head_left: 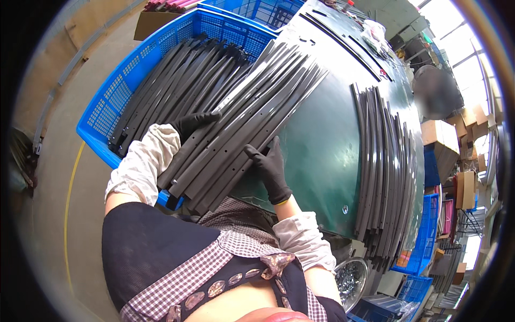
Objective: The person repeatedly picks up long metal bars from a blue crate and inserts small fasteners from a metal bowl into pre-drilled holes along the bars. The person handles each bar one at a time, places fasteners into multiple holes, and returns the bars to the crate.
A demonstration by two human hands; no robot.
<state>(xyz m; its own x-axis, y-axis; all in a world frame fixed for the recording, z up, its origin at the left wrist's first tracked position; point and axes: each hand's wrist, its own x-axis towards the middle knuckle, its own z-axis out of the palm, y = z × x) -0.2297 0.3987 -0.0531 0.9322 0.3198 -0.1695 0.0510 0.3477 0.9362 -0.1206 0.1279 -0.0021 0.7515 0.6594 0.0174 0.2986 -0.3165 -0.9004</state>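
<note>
- you are in a workshop or a factory hall, set up for handling parts in batches.
- before you, a wide green-topped workbench (pixel 322 145) carries long dark strips (pixel 389 161), laid side by side in quantity.
- to your left, a large blue plastic crate (pixel 103 114) holds many more.
- near your right side sits a round metal bowl (pixel 366 276) of small shiny pieces.
- a yellow line (pixel 66 214) runs along the floor (pixel 91 193) on your left.
- off to your right, cardboard boxes (pixel 440 134) stand near tall windows (pixel 445 21).
- you wear pale sleeve covers (pixel 147 158) and dark gloves (pixel 273 174).
</note>
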